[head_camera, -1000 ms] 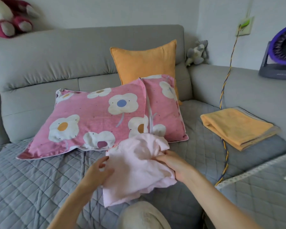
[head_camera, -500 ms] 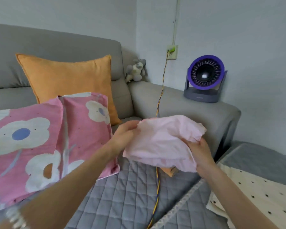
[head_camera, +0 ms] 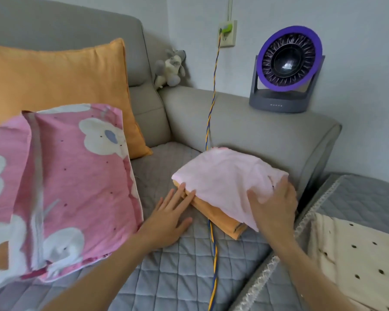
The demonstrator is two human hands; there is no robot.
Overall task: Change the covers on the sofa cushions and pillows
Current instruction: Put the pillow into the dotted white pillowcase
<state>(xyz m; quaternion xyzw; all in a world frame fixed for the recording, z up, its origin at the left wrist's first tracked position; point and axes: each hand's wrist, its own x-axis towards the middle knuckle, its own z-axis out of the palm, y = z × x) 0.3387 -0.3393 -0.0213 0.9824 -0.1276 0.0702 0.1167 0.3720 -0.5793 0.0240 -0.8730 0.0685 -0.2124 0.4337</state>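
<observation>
At the left, two pink floral pillows point(head_camera: 76, 180) are leaned against the orange cushion point(head_camera: 58, 79) on the sofa point(head_camera: 256, 122). The left hand point(head_camera: 169, 218) is laid flat on the quilted seat point(head_camera: 180, 277), fingers spread, with the fingertips point(head_camera: 184, 189) touching the near edge of the folded stack. In that stack the pink cover point(head_camera: 225, 182) is set on top of the folded orange cover point(head_camera: 220, 218), against the armrest. The right hand point(head_camera: 274, 207) is pressed palm-down on the pink cover's right corner, fingers spread, nothing pinched.

The step in hand is judged to be the setting-down of the pink cover. It is done well if the cover is smoothed flat and squared to the orange one beneath, so that no loose corner is left hanging toward the gap at the right. The braided cord point(head_camera: 211, 135) is run under the stack, and the stack should not be dragged along it.

Free seat is left between the pillows and the stack, and in front of it. At the right the seat's trimmed edge point(head_camera: 305, 218) lies close by, with a dotted cloth point(head_camera: 357, 261) beyond; the fan point(head_camera: 288, 70) on the armrest stands well apart.
</observation>
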